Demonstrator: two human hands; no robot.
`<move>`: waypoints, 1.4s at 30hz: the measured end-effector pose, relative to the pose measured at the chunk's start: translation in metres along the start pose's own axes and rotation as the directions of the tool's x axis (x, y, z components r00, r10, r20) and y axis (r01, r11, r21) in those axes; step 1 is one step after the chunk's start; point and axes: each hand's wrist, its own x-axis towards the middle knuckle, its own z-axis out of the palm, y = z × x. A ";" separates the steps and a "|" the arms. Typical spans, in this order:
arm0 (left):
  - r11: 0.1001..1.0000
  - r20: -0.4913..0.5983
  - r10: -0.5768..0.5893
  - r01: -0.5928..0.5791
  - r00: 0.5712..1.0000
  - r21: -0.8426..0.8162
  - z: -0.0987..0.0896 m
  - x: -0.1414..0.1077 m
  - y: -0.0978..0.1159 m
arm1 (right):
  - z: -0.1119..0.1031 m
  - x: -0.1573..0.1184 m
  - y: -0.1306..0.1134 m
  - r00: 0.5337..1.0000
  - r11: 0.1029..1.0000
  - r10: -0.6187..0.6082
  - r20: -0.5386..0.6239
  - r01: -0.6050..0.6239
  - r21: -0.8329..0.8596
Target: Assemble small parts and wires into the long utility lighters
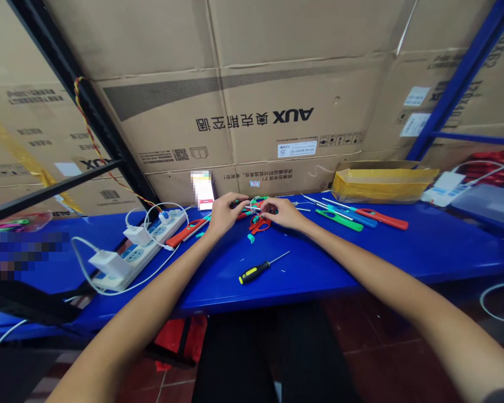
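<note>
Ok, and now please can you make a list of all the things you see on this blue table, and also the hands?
Workbench: one, blue, under everything listed here.
Power strip: one, white, left side.
Chargers: two, white, plugged into the strip.
Screwdriver: one, yellow and black handle, front centre.
Plastic-handled tools: four, red, green and blue, three right, one left.
Wired part: one, red and green, between the hands.
Phone: one, lit, back of the bench.
Cardboard box: one, yellow tape, back right.
Left hand: one, bare, at the wired part.
Right hand: one, bare, at the wired part.

Warehouse workspace: blue metal shelving [424,246], stacked cardboard cartons [252,112]
</note>
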 end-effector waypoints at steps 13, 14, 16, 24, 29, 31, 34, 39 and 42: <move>0.989 -0.021 -0.066 0.063 0.998 -0.132 0.007 -0.002 0.006 | 0.006 -0.005 0.005 0.977 0.898 -0.163 0.134 0.203 -0.391; 0.986 -0.017 -0.069 0.065 0.997 -0.151 0.007 -0.002 0.005 | 0.005 -0.005 0.005 0.975 0.887 -0.176 0.140 0.218 -0.408; 0.981 -0.009 -0.077 0.075 0.997 -0.181 0.008 -0.001 0.003 | 0.003 -0.005 0.005 0.972 0.876 -0.190 0.138 0.231 -0.424; 0.960 -0.004 -0.102 0.098 0.995 -0.264 0.005 -0.001 -0.001 | 0.004 -0.005 0.009 0.974 0.877 -0.179 0.142 0.223 -0.426; 0.958 -0.017 -0.090 0.082 0.996 -0.275 0.004 0.001 -0.001 | 0.004 -0.005 0.009 0.974 0.881 -0.181 0.140 0.223 -0.417; 0.961 -0.023 -0.077 0.068 0.997 -0.269 0.004 0.001 -0.001 | 0.003 -0.005 0.009 0.973 0.881 -0.183 0.138 0.225 -0.416; 0.968 -0.032 -0.067 0.057 0.997 -0.246 0.004 0.000 -0.002 | 0.002 -0.005 0.011 0.973 0.890 -0.181 0.142 0.223 -0.397; 0.978 -0.039 -0.041 0.032 0.998 -0.206 0.003 0.000 0.000 | 0.000 -0.005 0.014 0.972 0.897 -0.188 0.144 0.230 -0.377; 0.979 -0.045 -0.038 0.028 0.998 -0.201 0.002 0.000 0.004 | 0.000 -0.005 0.015 0.972 0.894 -0.190 0.140 0.230 -0.385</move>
